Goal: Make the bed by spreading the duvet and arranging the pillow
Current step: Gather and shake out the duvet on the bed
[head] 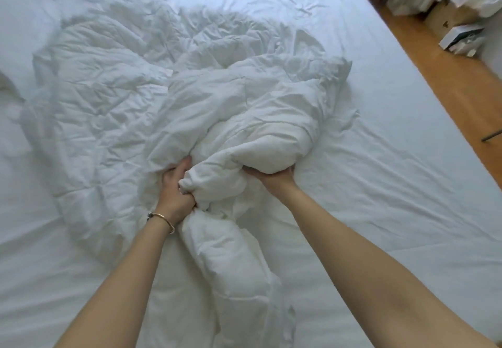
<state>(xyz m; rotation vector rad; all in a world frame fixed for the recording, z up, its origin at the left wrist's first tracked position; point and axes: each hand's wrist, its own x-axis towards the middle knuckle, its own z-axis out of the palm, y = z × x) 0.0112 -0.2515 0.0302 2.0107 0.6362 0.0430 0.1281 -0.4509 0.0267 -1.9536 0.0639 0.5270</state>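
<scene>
A white duvet [130,97] lies crumpled in a heap across the middle and left of the bed [394,157]. One bunched fold trails toward me down the middle. My left hand [176,190], with a thin bangle on the wrist, is closed around a gathered fold of the duvet. My right hand [274,179] is tucked under a thick rolled bulge of the same duvet, its fingers hidden beneath the fabric. A white pillow [24,13] rests at the far left corner of the bed, partly cut off by the frame edge.
The right half of the mattress shows only its white fitted sheet. Wooden floor [440,75] runs along the bed's right side, with a small white box [461,39], a cardboard box and curtains at the far right corner.
</scene>
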